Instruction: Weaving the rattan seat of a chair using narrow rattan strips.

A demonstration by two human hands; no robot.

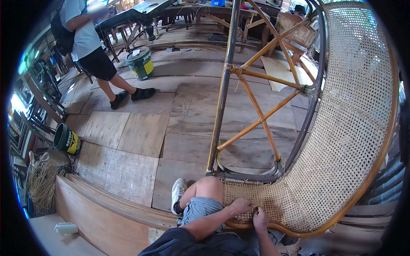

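Observation:
A long rattan lounge chair frame lies on its side in front of me, its woven cane webbing [341, 128] curving down the right and along the bottom toward my lap. An orange-brown rattan rim [386, 149] edges the webbing. Both of my hands work at the lower end of the weave, close together. My left hand [241, 206] is closed with its fingertips pinched against the cane. Beside it, my right hand [260, 218] is closed too, fingertips bent inward near the rim. Whatever thin piece they pinch is too small to make out.
Dark poles [224, 94] and crossed rattan braces [261, 119] form the chair's base. A person [92, 47] stands at the upper left. Green buckets [141, 64] stand on the plywood floor [132, 166]. Stacked boards [115, 205], a fibre bundle [42, 181] and a white bottle [66, 228] lie lower left.

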